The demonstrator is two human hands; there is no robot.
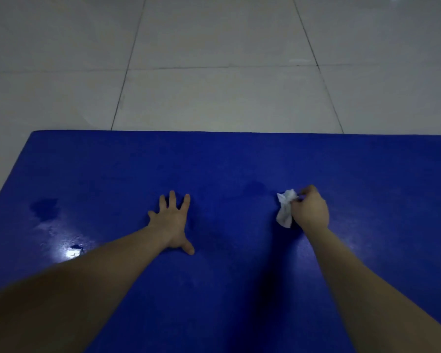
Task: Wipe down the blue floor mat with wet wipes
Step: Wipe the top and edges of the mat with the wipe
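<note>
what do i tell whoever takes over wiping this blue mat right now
Left hand: flat on the smooth blue floor mat, fingers spread.
Right hand: grips a crumpled white wet wipe low over the mat; contact unclear.
Done: a dark damp patch and wet sheen show on the mat's left part.
Left: the far strip looks matte and dry, so probably that next; the near edge is out of view.

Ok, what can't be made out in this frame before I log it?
Head view: the blue mat runs out of frame at the left, right and bottom edges.
Head view: the right hand covers part of the wet wipe it grips.
Head view: the flat left hand hides the mat beneath it.
</note>
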